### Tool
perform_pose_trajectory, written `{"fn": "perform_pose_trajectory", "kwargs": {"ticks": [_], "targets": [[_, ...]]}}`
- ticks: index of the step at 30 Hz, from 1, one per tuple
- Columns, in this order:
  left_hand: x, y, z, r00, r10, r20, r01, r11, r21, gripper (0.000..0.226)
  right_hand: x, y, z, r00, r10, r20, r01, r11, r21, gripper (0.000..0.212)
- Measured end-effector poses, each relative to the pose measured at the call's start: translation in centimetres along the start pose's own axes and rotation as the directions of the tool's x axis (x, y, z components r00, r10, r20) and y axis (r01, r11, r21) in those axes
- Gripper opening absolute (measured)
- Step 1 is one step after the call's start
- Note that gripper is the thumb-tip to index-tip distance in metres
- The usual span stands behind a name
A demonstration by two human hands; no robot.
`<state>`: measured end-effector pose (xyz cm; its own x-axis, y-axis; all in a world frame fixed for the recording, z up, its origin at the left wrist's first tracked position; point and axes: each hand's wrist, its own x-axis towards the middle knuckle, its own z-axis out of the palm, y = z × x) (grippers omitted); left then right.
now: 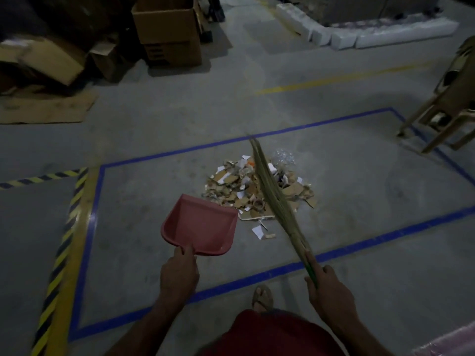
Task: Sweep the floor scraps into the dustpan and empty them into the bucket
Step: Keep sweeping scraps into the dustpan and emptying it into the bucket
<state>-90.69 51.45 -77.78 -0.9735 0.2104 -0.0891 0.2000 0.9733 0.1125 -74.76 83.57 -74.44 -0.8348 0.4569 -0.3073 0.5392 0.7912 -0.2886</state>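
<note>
Left hand (179, 274) gripping red dustpan (201, 224), handle hidden; right hand (327, 289) clutching broom (273, 194) over scraps (257, 187).

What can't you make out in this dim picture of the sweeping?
Head view only:
- The bucket: not in the frame.
- The dustpan handle: covered by the left hand.
- The scrap pile middle: crossed by the broom, held by the right hand.
- The chair: cut off by the right edge.
</note>
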Motion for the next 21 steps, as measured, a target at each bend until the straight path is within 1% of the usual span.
{"fn": "perform_pose_trajectory", "kwargs": {"ticks": [2, 5, 7, 11, 16, 21], "targets": [[3.1, 0.4, -0.4, 1.0, -0.008, 0.021, 0.008, 1.0, -0.013, 0.036, 3.4, -0.8, -1.2, 1.0, -0.013, 0.021, 0.014, 1.0, -0.025, 0.074], [7.3, 0.8, -0.9, 0.999, -0.033, 0.042, 0.035, 0.999, -0.04, 0.031, 8.4, -2.0, -2.8, 1.0, 0.006, 0.025, -0.006, 1.0, -0.022, 0.072], [10.1, 0.5, -0.7, 0.998, -0.018, 0.057, 0.019, 0.999, -0.029, 0.032, 11.3, -3.1, -3.3, 0.999, 0.008, 0.041, -0.007, 1.0, -0.029, 0.072], [16.9, -1.0, 0.2, 0.994, -0.006, 0.111, 0.012, 0.999, -0.049, 0.026, 17.1, -6.0, -3.0, 0.997, 0.035, 0.065, -0.032, 0.998, -0.046, 0.072], [27.7, -3.1, 2.1, 0.984, 0.083, 0.156, -0.074, 0.995, -0.064, 0.031, 24.7, -11.5, -1.6, 0.993, 0.081, 0.082, -0.077, 0.995, -0.055, 0.071], [39.5, -6.4, 4.1, 0.956, 0.135, 0.259, -0.136, 0.991, -0.015, 0.028, 32.3, -17.8, 0.5, 0.97, 0.2, 0.139, -0.186, 0.977, -0.106, 0.075]]}}
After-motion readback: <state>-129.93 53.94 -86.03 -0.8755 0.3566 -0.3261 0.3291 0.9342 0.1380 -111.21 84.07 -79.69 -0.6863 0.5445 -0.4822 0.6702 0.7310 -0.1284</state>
